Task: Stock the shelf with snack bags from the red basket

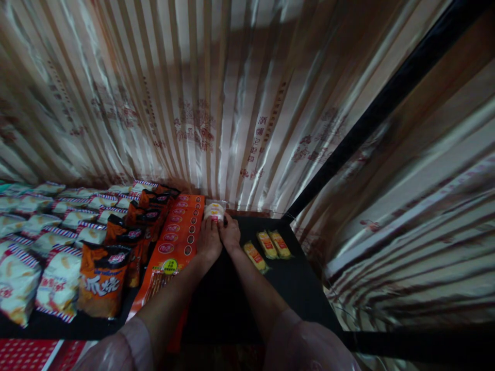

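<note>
Both my hands are stretched forward to the back of the black tabletop (216, 309). Between them is a small clear-wrapped snack packet (214, 210) with white contents and a red and yellow label. My left hand (209, 239) has its fingers closed on the packet's near left side. From the right, my right hand (230, 233) grips the same packet, its fingertips partly hidden. Just left of my left hand lies a long orange snack packet sheet (180, 219) with printed ovals. To the right of my right hand are yellow wrapped snacks (254, 255), lying flat.
Rows of white snack bags (58, 281) with striped edges stand on the left. Beside them is a line of orange and black snack bags (103, 281). A pleated, printed curtain (201, 103) hangs behind the table, and a dark pole (371, 113) slants across the right.
</note>
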A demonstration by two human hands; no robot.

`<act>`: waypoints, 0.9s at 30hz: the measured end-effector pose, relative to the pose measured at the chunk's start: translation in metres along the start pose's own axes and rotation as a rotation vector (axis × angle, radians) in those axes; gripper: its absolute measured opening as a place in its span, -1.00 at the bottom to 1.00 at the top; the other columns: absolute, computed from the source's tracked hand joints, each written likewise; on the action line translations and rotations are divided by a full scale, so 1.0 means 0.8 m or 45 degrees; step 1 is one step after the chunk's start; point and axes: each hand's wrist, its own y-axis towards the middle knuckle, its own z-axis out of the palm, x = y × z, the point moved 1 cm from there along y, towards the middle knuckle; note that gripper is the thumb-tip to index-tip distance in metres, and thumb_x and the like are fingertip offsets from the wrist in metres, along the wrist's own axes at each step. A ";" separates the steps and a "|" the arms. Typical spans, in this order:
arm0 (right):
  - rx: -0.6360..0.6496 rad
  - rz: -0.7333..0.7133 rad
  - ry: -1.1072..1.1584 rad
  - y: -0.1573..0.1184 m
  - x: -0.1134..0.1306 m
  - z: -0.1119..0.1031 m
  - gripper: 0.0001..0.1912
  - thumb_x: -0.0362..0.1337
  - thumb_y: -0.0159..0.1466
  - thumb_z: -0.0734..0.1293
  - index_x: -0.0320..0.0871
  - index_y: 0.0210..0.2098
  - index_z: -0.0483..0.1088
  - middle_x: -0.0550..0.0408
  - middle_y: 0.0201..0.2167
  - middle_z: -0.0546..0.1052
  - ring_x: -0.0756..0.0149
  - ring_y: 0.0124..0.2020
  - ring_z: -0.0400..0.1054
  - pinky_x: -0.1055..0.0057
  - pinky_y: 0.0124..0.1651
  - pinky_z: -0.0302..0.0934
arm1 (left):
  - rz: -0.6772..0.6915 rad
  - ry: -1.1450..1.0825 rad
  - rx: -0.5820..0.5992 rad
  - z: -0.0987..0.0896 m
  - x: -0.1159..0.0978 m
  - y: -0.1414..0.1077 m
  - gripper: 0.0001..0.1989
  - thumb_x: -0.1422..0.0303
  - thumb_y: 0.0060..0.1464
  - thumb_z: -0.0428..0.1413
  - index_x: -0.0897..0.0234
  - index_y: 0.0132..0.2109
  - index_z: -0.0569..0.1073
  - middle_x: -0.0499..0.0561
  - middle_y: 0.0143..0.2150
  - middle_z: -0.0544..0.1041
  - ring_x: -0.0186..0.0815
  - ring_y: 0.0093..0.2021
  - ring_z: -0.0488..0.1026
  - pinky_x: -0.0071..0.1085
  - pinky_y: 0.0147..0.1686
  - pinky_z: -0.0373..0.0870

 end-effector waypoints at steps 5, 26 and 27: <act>-0.029 -0.017 0.040 0.002 -0.005 0.004 -0.57 -0.20 0.21 0.19 -0.16 0.06 0.29 -0.06 -0.16 0.43 0.28 -0.23 0.36 0.41 -0.11 0.19 | -0.022 -0.021 -0.037 -0.001 0.000 -0.002 -0.59 0.49 0.10 -0.16 0.36 0.10 0.26 0.14 0.19 0.24 -0.18 0.19 0.11 -0.26 0.15 0.13; -0.052 -0.029 0.100 -0.054 -0.003 -0.021 -0.70 -0.35 0.19 0.17 -0.18 -0.12 0.41 -0.02 -0.20 0.47 0.32 -0.19 0.36 0.44 -0.08 0.19 | 0.044 -0.113 0.028 -0.026 -0.014 -0.052 -0.65 0.41 0.17 -0.18 0.31 0.05 0.31 0.12 0.01 0.40 -0.23 0.01 0.31 -0.37 0.00 0.24; -0.032 -0.023 0.093 -0.060 -0.003 -0.023 -0.70 -0.37 0.20 0.16 -0.18 -0.12 0.41 -0.01 -0.19 0.47 0.32 -0.17 0.36 0.45 -0.07 0.19 | 0.047 -0.119 0.033 -0.026 -0.014 -0.059 -0.66 0.42 0.17 -0.18 0.32 0.04 0.32 0.13 0.02 0.39 -0.24 0.00 0.33 -0.38 -0.02 0.25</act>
